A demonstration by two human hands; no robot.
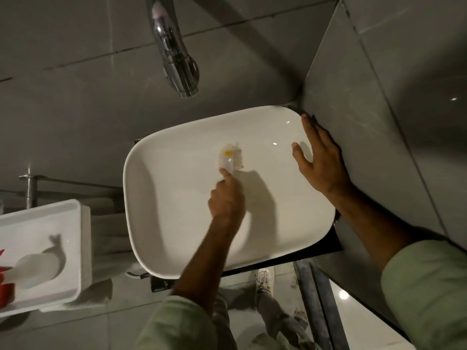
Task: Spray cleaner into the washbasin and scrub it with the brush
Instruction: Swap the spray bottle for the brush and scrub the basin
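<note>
At the centre of the view, the white washbasin (161, 223) sits below the chrome faucet (174, 51), which is at 12 o'clock. The left hand (227, 200) is closed around the brush (230, 157), index finger along its handle, bristles against the basin floor. The right hand (319, 157), at 3 o'clock, rests fingers spread on the basin rim beside the tiled wall (404, 122). A spray bottle (32, 270) lies at 8 o'clock in a white tray (78, 248).

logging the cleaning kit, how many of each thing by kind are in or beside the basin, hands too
washbasin: 1
scrub brush: 1
spray bottle: 1
white tray: 1
chrome tap: 1
hands: 2, left and right
total: 7
</note>
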